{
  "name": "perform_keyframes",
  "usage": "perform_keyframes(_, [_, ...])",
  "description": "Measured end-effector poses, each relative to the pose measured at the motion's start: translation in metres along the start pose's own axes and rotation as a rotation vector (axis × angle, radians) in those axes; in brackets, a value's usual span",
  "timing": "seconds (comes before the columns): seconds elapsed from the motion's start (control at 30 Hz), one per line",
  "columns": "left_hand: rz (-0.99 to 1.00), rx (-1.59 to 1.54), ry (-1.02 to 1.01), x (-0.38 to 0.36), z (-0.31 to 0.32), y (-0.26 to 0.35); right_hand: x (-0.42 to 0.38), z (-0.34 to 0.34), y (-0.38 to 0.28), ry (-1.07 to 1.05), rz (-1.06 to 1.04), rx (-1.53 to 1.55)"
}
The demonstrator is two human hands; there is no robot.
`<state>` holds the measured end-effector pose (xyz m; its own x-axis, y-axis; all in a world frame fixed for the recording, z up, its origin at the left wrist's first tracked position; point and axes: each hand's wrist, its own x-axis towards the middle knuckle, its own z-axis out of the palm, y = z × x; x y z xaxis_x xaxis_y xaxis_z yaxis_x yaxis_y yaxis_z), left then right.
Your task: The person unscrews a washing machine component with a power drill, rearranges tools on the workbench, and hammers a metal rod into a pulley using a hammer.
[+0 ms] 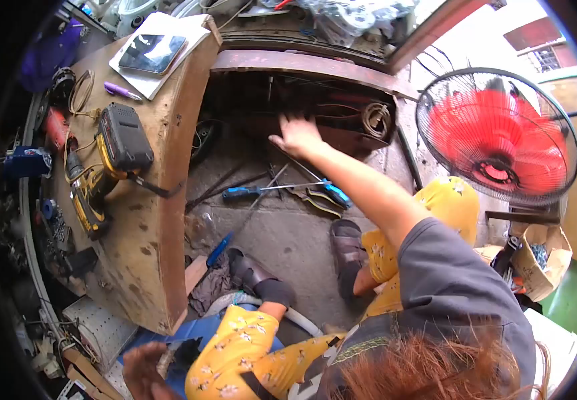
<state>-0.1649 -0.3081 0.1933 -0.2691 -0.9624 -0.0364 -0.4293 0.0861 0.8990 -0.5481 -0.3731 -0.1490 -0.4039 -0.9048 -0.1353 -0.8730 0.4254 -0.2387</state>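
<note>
My right hand reaches forward to the front edge of a dark metal box under the workbench. Its fingers are spread and it holds nothing that I can see; the fingertips are partly lost against the dark interior. A coil of brown strap sits in the box's right end. Below this hand, on the floor, lie blue-handled screwdrivers and a pair of pliers. At the lower left my left hand is raised beside my knee, in shadow, with its fingers loosely apart and nothing visible in them.
A wooden bench on the left carries a yellow cordless drill, a purple pen and a phone on paper. A red fan stands right, above a paper bag. Another blue-handled screwdriver lies near my foot.
</note>
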Motion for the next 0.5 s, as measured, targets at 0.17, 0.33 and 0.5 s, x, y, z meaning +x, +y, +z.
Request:
perform_keyframes(0.17, [0.193,0.074,-0.127,-0.016,0.013,0.008,-0.034,-0.017,-0.001,0.023,-0.012,0.019])
perform_keyframes(0.33, [0.176,0.112,-0.031,-0.016,0.018,0.011,-0.043,-0.016,-0.015,0.184,0.024,-0.076])
perform_keyframes(0.5, [0.24,-0.009,0.004,-0.009,0.014,0.008,-0.032,0.022,-0.072,0.289,-0.502,0.04])
